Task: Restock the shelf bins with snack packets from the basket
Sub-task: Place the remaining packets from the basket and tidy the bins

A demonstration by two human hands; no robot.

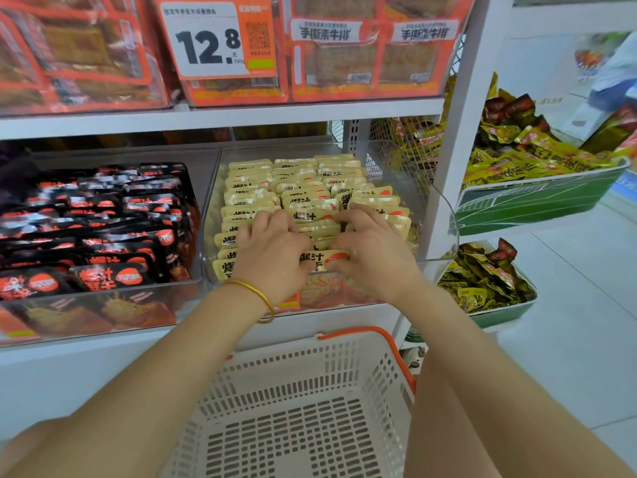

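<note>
1. The yellow packets (pixel 303 201) are smooth, glossy plastic film that catches light along the edges.
2. The black packets (pixel 103 215) are the same sort of shiny film, streaked with glare.
3. The bin (pixel 444 215) around the yellow ones is clear, smooth, hard plastic.
4. The basket (pixel 362 374) is matt white plastic pierced with slots; its handle (pixel 400 353) is orange plastic.
5. The shelf board (pixel 241 115) is smooth and white, seemingly painted metal.
6. The bracelet (pixel 255 291) is polished gold-coloured metal.
7. The price card (pixel 206 39) looks like matt printed paper.
</note>
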